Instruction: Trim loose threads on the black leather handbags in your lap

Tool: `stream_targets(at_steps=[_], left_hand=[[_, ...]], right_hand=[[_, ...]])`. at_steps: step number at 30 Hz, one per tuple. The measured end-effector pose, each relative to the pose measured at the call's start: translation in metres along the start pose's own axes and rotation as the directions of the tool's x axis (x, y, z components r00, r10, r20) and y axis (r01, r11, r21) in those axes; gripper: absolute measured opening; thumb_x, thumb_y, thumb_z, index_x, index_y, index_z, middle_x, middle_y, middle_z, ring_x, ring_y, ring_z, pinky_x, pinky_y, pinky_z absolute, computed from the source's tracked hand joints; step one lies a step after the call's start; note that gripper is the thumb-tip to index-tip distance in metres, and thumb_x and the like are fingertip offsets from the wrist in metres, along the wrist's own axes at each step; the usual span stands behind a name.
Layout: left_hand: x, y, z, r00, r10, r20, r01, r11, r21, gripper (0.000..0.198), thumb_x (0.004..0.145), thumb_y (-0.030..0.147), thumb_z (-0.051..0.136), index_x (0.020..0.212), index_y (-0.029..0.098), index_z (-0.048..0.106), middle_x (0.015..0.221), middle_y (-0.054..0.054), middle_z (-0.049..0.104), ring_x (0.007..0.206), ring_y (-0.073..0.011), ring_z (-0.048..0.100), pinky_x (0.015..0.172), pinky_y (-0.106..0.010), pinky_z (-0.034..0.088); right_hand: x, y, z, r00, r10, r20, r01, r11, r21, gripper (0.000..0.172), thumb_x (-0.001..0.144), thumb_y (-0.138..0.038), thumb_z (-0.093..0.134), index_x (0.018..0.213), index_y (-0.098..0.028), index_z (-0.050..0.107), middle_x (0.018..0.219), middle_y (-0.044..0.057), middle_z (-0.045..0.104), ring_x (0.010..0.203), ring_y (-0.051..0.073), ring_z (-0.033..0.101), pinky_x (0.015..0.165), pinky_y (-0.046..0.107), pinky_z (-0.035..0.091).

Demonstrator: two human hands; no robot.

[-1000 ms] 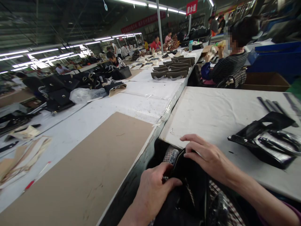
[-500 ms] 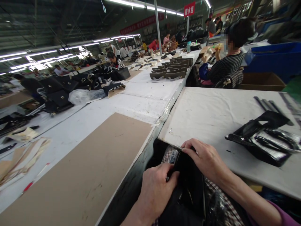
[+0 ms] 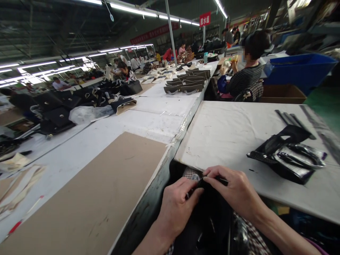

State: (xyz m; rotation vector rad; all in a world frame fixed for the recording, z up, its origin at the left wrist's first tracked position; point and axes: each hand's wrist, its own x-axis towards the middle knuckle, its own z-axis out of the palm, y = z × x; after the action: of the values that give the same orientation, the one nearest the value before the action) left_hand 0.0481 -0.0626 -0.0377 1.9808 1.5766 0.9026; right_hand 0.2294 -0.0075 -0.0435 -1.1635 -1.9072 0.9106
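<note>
A black bag point(image 3: 212, 219) with a zipper lies in my lap, over checked cloth. My left hand point(image 3: 180, 205) pinches the bag's upper edge between thumb and fingers. Close beside it on the right, my right hand point(image 3: 231, 184) grips the same edge, its thumb and fingertips pressed together. The fingertips of the two hands are nearly touching. Much of the bag is dark, so its inside cannot be made out.
A white table point(image 3: 225, 131) on the right holds a black item with shiny wrapping point(image 3: 289, 156). Brown board point(image 3: 106, 184) covers part of the left table. Dark olive pieces point(image 3: 186, 83) stand farther off, near a seated person point(image 3: 247, 74). A blue bin point(image 3: 300, 71) stands behind.
The view has shifted, and surrounding objects appear farther left. Both hands sit slightly lower in the picture, fingertips closer together, still holding the bag's edge.
</note>
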Motion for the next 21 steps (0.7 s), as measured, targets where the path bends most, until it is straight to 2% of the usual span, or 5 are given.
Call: stream_targets(at_steps=[2, 5, 8, 15, 21], left_hand=[[0.009, 0.001, 0.003, 0.996, 0.09, -0.006, -0.089, 0.991, 0.099, 0.017, 0.093, 0.025, 0.055, 0.096, 0.018, 0.071, 0.079, -0.002, 0.066, 0.068, -0.0134, 0.061, 0.062, -0.022, 0.045], [0.017, 0.0, 0.01, 0.98, 0.201, 0.006, -0.197, 0.953, 0.231, 0.023, 0.095, 0.02, 0.049, 0.085, 0.015, 0.069, 0.071, -0.002, 0.061, 0.06, -0.0126, 0.056, 0.057, -0.023, 0.041], [0.018, -0.001, 0.014, 0.962, 0.273, -0.009, -0.259, 0.924, 0.282, 0.024, 0.093, 0.016, 0.049, 0.075, 0.015, 0.064, 0.065, -0.001, 0.057, 0.055, -0.0116, 0.052, 0.053, -0.024, 0.037], [0.011, -0.004, 0.012, 0.968, 0.25, -0.03, -0.233, 0.935, 0.268, 0.022, 0.091, 0.013, 0.048, 0.073, 0.017, 0.059, 0.064, 0.001, 0.053, 0.054, -0.0111, 0.049, 0.052, -0.025, 0.032], [0.006, 0.004, 0.011, 0.966, 0.249, -0.066, -0.232, 0.953, 0.196, 0.021, 0.09, 0.011, 0.049, 0.073, 0.016, 0.059, 0.063, 0.001, 0.053, 0.055, -0.0113, 0.05, 0.052, -0.024, 0.034]], right_hand=[[-0.002, 0.001, 0.001, 1.0, -0.017, -0.005, 0.017, 1.0, 0.007, 0.012, 0.087, -0.026, 0.062, 0.074, -0.024, 0.062, 0.087, -0.007, 0.072, 0.078, 0.013, 0.067, 0.074, 0.023, 0.047], [-0.003, 0.004, -0.001, 0.999, -0.026, -0.02, 0.026, 0.999, 0.023, 0.011, 0.087, -0.026, 0.063, 0.076, -0.024, 0.062, 0.087, -0.006, 0.072, 0.079, 0.014, 0.067, 0.075, 0.023, 0.048], [-0.006, 0.007, -0.006, 0.997, -0.072, 0.026, 0.072, 0.997, 0.018, 0.009, 0.088, -0.024, 0.061, 0.079, -0.024, 0.061, 0.09, -0.004, 0.071, 0.082, 0.014, 0.067, 0.077, 0.024, 0.05], [-0.021, 0.01, -0.016, 0.995, -0.103, 0.003, 0.103, 0.987, -0.122, 0.007, 0.09, -0.023, 0.056, 0.083, -0.024, 0.058, 0.109, 0.003, 0.068, 0.095, 0.019, 0.067, 0.084, 0.031, 0.052], [-0.025, 0.006, -0.008, 0.997, 0.009, -0.076, -0.01, 1.0, -0.017, 0.012, 0.09, -0.027, 0.056, 0.078, -0.025, 0.057, 0.107, 0.001, 0.071, 0.094, 0.019, 0.068, 0.085, 0.032, 0.052]])
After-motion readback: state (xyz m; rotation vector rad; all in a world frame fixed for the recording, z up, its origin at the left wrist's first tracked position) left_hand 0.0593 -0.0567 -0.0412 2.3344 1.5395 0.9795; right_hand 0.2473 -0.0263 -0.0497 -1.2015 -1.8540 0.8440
